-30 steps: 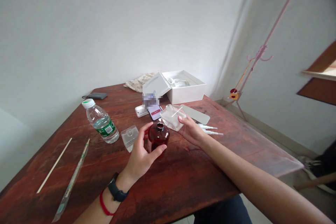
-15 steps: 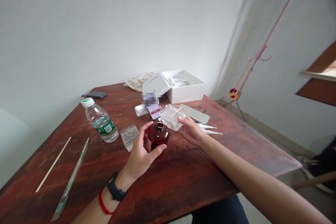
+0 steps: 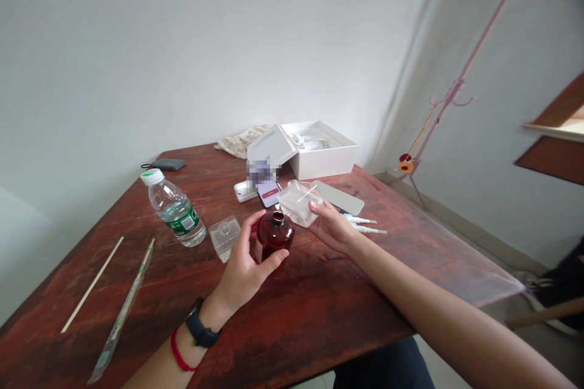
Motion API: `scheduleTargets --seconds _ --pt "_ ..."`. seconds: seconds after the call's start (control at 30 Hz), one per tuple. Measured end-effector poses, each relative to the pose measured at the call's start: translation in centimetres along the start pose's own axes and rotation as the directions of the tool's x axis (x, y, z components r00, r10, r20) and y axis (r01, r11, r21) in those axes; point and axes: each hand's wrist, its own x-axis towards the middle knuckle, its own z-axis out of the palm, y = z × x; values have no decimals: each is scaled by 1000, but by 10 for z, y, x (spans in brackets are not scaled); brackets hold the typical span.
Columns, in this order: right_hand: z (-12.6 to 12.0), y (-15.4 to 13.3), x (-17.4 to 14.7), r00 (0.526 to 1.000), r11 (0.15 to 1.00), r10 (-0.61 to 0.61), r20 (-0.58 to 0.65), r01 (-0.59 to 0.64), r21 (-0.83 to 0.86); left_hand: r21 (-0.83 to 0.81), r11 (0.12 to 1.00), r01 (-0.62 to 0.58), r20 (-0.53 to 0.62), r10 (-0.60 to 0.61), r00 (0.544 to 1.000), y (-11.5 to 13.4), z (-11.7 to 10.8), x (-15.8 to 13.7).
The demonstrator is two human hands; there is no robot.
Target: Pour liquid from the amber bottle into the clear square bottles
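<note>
Left hand point(image 3: 241, 270): grip wrapped around uncapped amber bottle point(image 3: 275, 234), between near and far edges of desk point(image 3: 296, 322). Right hand point(image 3: 334, 228): grip closed on clear bottle point(image 3: 294, 202), just beside. Amber bottle probably glass: stiff, slippery, breakable; best held round body.

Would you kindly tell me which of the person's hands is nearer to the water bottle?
Left: the left hand, around the red bottle, is to the right of the water bottle; the right hand, holding a clear container, is farther right.
</note>
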Motion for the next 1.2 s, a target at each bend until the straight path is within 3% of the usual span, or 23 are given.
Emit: scheduleTargets --seconds 1.2 --pt "3 -2 -2 1000 1000 14 -12 -14 -8 -6 1000 -10 34 10 999 0 -1 0"
